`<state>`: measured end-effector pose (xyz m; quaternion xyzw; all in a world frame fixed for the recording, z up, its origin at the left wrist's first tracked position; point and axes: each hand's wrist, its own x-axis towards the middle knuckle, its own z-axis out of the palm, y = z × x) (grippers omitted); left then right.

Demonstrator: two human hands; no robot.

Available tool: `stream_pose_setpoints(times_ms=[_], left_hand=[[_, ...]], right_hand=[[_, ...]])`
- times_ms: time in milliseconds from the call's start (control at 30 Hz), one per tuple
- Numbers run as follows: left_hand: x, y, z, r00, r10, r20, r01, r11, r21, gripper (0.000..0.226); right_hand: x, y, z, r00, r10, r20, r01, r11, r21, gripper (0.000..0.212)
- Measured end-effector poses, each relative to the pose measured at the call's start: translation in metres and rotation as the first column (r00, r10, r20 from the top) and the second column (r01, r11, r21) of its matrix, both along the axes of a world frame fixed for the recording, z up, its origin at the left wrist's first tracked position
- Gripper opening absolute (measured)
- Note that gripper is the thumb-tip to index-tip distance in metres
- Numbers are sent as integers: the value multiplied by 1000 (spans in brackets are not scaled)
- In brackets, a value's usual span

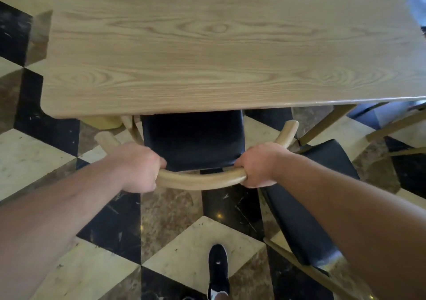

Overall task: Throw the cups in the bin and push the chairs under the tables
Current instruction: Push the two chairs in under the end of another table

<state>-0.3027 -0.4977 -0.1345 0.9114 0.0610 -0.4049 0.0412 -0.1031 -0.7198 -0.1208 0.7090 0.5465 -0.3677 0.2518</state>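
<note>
No writing or brand can be read anywhere in your view. The wooden surface (219, 46) fills the upper frame over a checkered tile floor (170, 219). The chair (193, 138) sits with the front of its dark seat under the near edge, its curved wooden backrest (200, 181) toward you. A second chair (306, 207) stands just right of it, turned. Both your arms reach forward: your left hand (138, 167) has its grip clamped on the backrest's left end, your right hand (259, 164) on its right. Your black shoe (217, 269) is below.
</note>
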Motion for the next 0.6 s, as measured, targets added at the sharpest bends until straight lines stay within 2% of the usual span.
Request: stream_pose_setpoints(times_ms=[100,300,600], left_hand=[[-3,1,-6,999,3,42,-5,999,36,14],[-6,-2,-3,999,24,40,-26,999,35,7],[-7,-6,2,996,82,34,-85,993,87,18]], right_hand=[[-1,-1,-4,999,15,35,-15,1000,15,24],[-2,-3,-5,999,-15,41,14,1000,19,24],[2,-6,-8,999,-25,32,23,998,61,16]])
